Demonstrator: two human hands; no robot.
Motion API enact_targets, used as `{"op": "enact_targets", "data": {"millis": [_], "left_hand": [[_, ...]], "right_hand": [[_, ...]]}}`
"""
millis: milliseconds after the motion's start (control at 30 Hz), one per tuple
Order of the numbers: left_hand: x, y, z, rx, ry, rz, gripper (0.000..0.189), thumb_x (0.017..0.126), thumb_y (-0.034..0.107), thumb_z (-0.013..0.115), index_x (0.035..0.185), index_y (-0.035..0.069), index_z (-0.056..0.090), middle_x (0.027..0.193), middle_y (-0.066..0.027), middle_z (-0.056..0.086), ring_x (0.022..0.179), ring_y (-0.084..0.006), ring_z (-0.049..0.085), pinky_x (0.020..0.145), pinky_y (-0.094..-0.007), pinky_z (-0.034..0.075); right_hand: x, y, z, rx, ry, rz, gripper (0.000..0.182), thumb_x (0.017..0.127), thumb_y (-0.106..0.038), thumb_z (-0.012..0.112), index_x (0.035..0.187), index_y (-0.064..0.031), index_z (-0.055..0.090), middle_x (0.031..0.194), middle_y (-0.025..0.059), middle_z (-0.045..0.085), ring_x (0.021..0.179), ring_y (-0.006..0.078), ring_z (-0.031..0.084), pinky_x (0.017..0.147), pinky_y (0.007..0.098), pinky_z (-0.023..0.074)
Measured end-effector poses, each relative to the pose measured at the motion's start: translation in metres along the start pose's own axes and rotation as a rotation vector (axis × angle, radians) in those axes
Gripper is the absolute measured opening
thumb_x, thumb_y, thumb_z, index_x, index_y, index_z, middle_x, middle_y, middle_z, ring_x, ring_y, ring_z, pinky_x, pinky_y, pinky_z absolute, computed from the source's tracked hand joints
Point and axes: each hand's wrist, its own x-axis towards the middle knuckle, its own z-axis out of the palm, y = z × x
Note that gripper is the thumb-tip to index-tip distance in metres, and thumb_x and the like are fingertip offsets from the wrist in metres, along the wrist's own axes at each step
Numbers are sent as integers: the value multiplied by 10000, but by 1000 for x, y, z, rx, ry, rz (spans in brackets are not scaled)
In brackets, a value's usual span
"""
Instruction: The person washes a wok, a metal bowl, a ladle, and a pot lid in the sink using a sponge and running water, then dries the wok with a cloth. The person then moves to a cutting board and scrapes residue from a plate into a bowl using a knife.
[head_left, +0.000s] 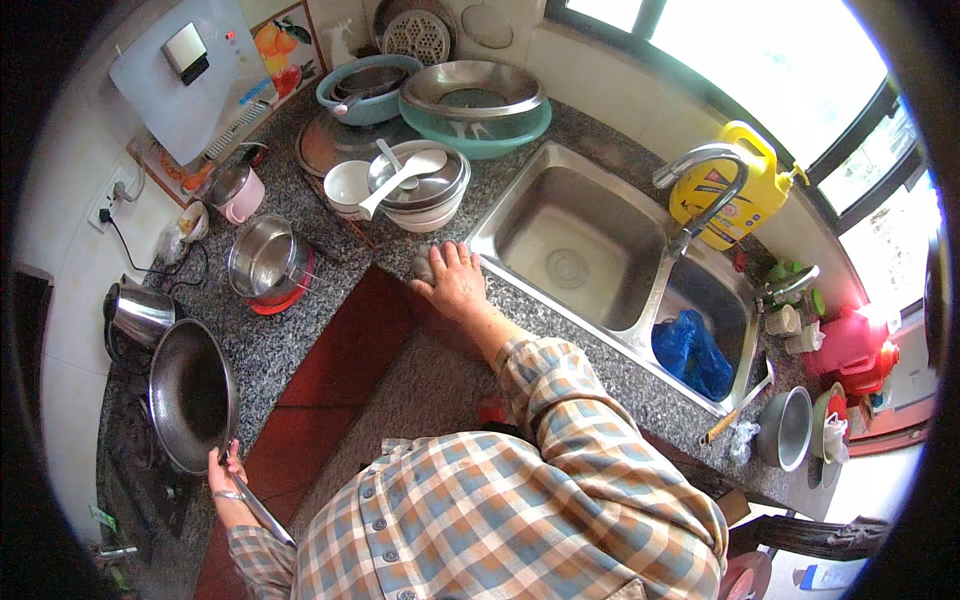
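Observation:
My left hand (227, 474) grips a dark metal wok (191, 397) near the base of its long metal handle (264, 514). The wok is tilted, its hollow facing me, above the counter's left side. My right hand (456, 281) reaches to the counter edge by the sink corner, around a grey scouring pad (424, 265) that shows between thumb and fingers. Close by is a double stainless-steel sink (487, 241), with cloudy water in the larger basin and a blue cloth or bag (690, 352) in the smaller one.
Beyond my right hand are stacked bowls (427, 217) with a white spoon (401, 181). A steel pot (262, 259), a kettle (142, 311) and a pink mug (241, 199) stand left. Behind the faucet (739, 169) is a yellow jug (724, 202). A wooden-handled tool (739, 409) lies right.

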Motion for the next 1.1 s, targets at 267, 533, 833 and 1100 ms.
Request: {"op": "enact_targets", "data": {"millis": [267,533,833,1100], "left_hand": [[-75,-19,88,1088,1484,1219,648,760,284,610,1312,22,395,1184,-258,519,1093,-391,492,937,-475,390],[-72,-184,325,950,-111,1324,446,849,-29,461,1288,41,421,1195,-135,512,976,-191,539,861,-304,440],[-61,-319,414,1678,-1259,1312,319,777,-5,550,1092,35,583,1005,-142,597,935,-299,553,834,-371,447],[-38,-349,447,1989,-1503,1258,608,656,202,746,1217,142,517,1092,-91,454,1007,-294,449,877,-402,387]], "right_hand": [[-16,84,5,119,116,169,427,810,-319,560,1065,19,508,1032,212,550,957,362,554,805,444,468],[-123,161,-57,163,-8,342,364,758,-290,611,938,24,570,923,212,596,873,360,584,782,437,476],[-273,232,-89,-185,287,627,384,708,-234,626,979,35,578,1056,216,575,1019,368,533,921,421,418],[-257,224,-96,-153,186,923,296,756,-246,605,909,6,577,911,185,577,899,343,546,891,463,401]]}}
